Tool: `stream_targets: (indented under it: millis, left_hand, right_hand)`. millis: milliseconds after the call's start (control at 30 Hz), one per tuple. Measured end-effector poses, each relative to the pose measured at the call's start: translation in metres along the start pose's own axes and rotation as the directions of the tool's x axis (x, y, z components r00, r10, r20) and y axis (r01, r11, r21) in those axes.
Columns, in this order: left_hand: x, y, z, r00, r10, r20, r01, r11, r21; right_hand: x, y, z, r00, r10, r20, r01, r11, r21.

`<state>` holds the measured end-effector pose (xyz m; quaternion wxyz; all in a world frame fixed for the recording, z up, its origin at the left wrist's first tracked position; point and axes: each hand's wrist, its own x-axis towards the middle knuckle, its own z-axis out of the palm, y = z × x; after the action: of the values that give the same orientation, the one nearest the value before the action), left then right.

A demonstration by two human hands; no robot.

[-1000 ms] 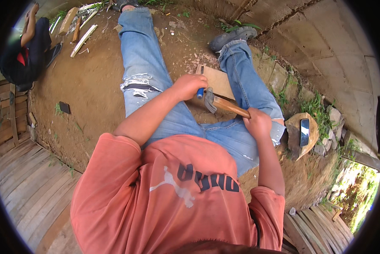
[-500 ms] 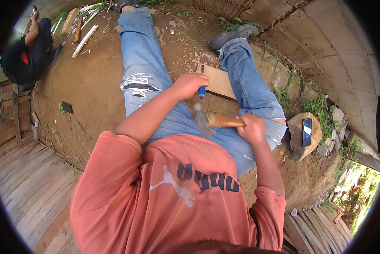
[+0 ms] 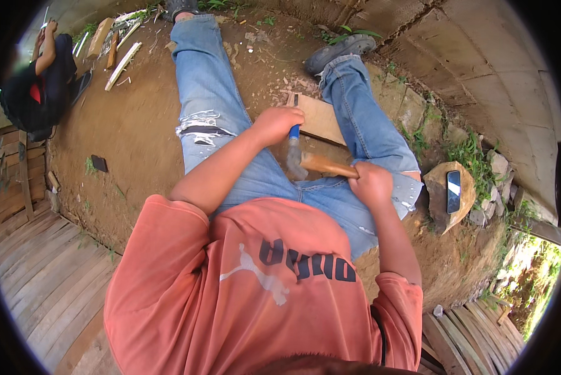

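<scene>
Between knees, right hand (image 3: 369,185) gripping hammer (image 3: 318,165), left hand (image 3: 279,124) steadying chisel (image 3: 294,131)

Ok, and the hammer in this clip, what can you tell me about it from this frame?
The hammer has a light brown wooden handle and a grey metal head, which is blurred, so its shape is unclear. The right hand grips the handle's end with the fingers closed round it; the handle lies nearly level, pointing left across the lap. The head hangs just below the left hand, close to the blue-handled tool held there over a flat wooden board. Whether head and tool touch cannot be told.
</scene>
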<state>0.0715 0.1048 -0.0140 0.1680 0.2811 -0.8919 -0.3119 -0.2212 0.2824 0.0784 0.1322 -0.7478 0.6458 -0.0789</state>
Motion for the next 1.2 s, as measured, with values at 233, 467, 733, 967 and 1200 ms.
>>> stream_targets:
  millis: [233,467,733,967,1200]
  left_hand:
    - [0.000,-0.003,-0.002,1.000,0.007,0.008,-0.007,0.998,0.058]
    - [0.004,-0.008,-0.002,0.999,-0.042,0.014,0.042,0.999,0.031]
    - [0.006,0.000,-0.007,0.975,-0.173,0.140,0.174,0.985,0.008]
    - [0.005,-0.022,-0.007,0.933,-0.287,-0.217,0.196,0.911,-0.363]
    - [0.019,-0.067,-0.061,0.537,-0.817,-0.211,0.117,0.320,-0.940]
  right_hand:
    - [0.008,0.002,0.004,0.996,0.052,-0.075,-0.051,0.999,0.013]
    - [0.009,0.007,0.003,0.998,0.031,-0.050,-0.032,0.999,-0.015]
    - [0.001,0.007,0.010,0.998,-0.012,-0.061,0.014,0.999,0.035]
    - [0.008,0.007,0.008,0.988,0.155,0.016,-0.155,0.988,0.019]
    - [0.023,0.002,0.001,0.932,0.341,0.124,-0.350,0.935,0.060]
